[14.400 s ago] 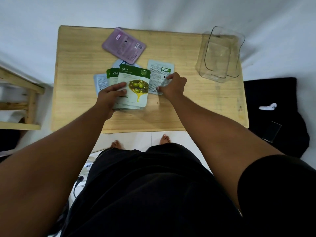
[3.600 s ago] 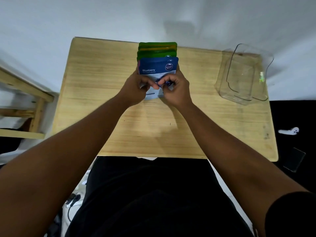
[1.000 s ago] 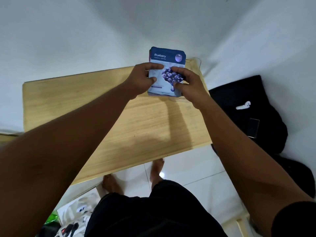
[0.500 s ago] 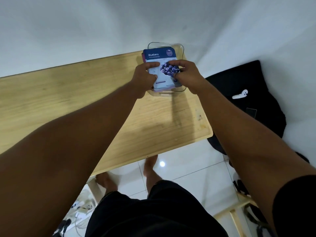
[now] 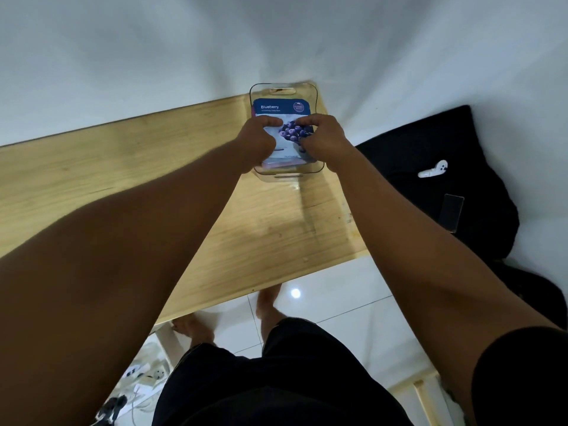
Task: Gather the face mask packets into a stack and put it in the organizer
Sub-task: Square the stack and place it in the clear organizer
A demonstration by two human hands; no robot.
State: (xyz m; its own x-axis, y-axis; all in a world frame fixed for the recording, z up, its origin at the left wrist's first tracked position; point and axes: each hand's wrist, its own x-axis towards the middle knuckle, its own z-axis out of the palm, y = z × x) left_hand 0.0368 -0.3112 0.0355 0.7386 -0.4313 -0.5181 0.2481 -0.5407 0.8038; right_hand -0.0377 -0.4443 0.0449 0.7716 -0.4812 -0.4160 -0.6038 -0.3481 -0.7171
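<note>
The stack of face mask packets (image 5: 281, 110), with a blue Blueberry packet on top, lies inside the clear plastic organizer (image 5: 284, 87) at the far right end of the wooden table (image 5: 123, 167). My left hand (image 5: 256, 142) grips the stack's left side, thumb on the top packet. My right hand (image 5: 322, 139) grips its right side the same way. Both hands reach down into the organizer. The lower packets are mostly hidden; a pink edge shows at the near end.
A white wall runs behind the table. To the right lies a black cloth (image 5: 430, 167) with a white earbud (image 5: 433, 170) and a dark phone (image 5: 451, 210) on it. My bare feet stand on white floor tiles under the table's near edge.
Both hands carried the stack from the table's middle to the right and lowered it into the organizer; half a second ago it was tilted above the rim, now it sits lower inside.
</note>
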